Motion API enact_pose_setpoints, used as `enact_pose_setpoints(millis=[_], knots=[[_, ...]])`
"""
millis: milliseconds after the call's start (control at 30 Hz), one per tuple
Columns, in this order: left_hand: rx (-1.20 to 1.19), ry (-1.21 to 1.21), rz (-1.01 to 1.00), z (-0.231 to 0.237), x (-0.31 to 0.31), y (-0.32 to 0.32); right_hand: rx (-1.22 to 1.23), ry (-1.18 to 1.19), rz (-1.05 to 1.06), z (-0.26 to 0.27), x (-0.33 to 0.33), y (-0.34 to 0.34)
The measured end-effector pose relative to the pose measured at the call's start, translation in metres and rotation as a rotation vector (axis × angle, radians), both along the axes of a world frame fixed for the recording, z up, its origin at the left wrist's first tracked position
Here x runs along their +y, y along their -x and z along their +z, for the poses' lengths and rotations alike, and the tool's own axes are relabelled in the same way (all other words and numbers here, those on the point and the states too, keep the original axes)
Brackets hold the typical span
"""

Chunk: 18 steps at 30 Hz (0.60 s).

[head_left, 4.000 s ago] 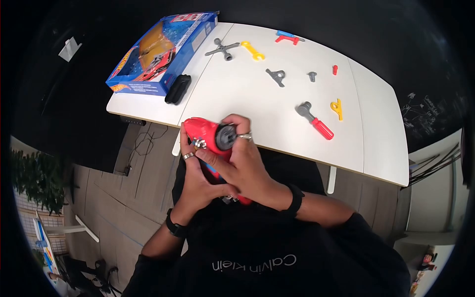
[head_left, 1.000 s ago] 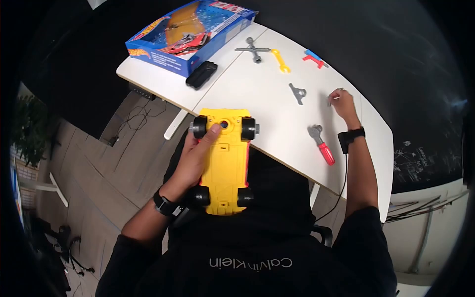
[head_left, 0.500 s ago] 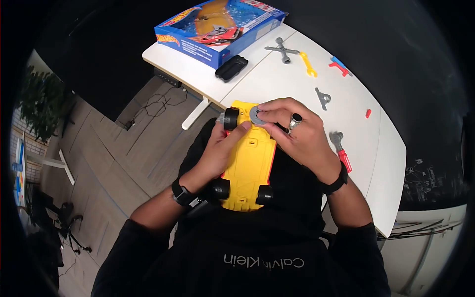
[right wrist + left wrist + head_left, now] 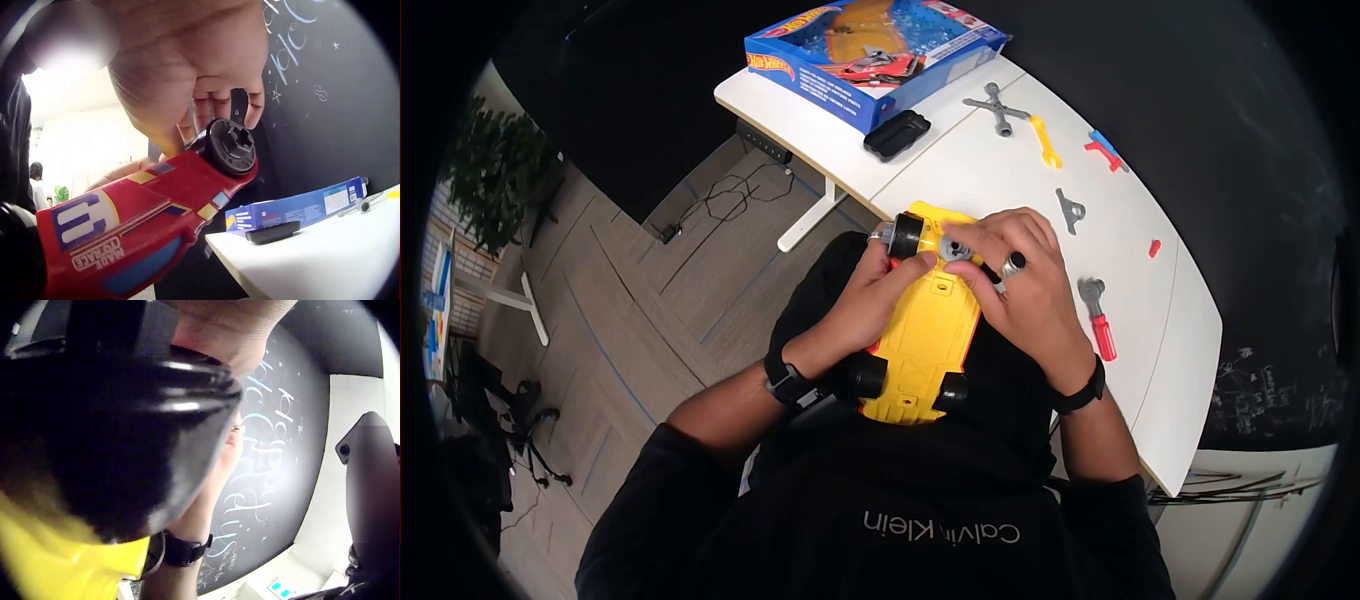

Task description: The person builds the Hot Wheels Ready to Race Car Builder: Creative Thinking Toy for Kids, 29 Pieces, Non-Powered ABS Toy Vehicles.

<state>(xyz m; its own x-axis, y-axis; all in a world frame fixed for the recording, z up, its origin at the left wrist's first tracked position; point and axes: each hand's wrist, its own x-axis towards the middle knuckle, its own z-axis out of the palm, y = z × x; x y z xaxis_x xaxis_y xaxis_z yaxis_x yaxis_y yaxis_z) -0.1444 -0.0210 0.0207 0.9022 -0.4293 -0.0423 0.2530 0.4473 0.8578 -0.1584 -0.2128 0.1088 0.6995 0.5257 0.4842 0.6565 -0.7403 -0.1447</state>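
Observation:
A toy car (image 4: 925, 330) is held upside down above the lap, its yellow underside facing up. My left hand (image 4: 860, 310) grips one side near a front wheel (image 4: 907, 235), thumb on the underside. Between thumb and index finger, my right hand (image 4: 1025, 290) pinches a grey round-headed plastic screw (image 4: 954, 248) at the hole in the underside. That hand partly hides the other front wheel. The red body (image 4: 137, 212) and a black wheel (image 4: 234, 147) show in the right wrist view. A large black wheel (image 4: 125, 437) fills much of the left wrist view.
On the white table (image 4: 990, 180) lie a grey cross wrench (image 4: 998, 108), yellow wrench (image 4: 1045, 142), red-and-blue tool (image 4: 1105, 150), grey bracket-like piece (image 4: 1070, 211), small red peg (image 4: 1155, 248) and red-handled tool (image 4: 1100, 320). Further left are a black tray (image 4: 897, 134) and a toy box (image 4: 875, 60).
Earlier both hands held the car; then the right hand reached to the table and came back with the grey screw. The car was turned underside up. The screw's spot on the table is bare.

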Motion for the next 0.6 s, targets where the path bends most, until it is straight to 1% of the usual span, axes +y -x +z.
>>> enact_pose_setpoints(millis=[33, 100, 233, 300, 333, 400, 533, 600], knots=[[0.001, -0.003, -0.004, 0.002, 0.0, 0.001, 0.001, -0.003, -0.004, 0.0, 0.0, 0.001], [-0.038, 0.093, -0.028, 0.007, 0.0, 0.005, 0.06, -0.002, -0.097, 0.001, 0.002, 0.001], [-0.039, 0.137, -0.084, 0.007, 0.003, 0.009, 0.033, -0.084, -0.134, 0.003, 0.008, -0.003], [-0.127, 0.085, -0.082, 0.005, 0.003, 0.013, -0.04, 0.14, -0.087, 0.004, 0.014, -0.002], [-0.127, 0.081, -0.086, 0.005, 0.004, 0.013, -0.04, 0.136, -0.091, 0.003, 0.013, -0.001], [-0.119, 0.076, -0.107, 0.006, 0.005, 0.015, -0.049, 0.3, -0.135, 0.003, 0.013, 0.004], [-0.052, 0.027, -0.085, 0.008, 0.004, 0.011, -0.014, 0.25, -0.217, 0.003, 0.014, 0.019], [-0.016, 0.091, -0.048, 0.002, 0.005, 0.009, -0.043, 0.258, -0.273, 0.002, 0.011, 0.026]])
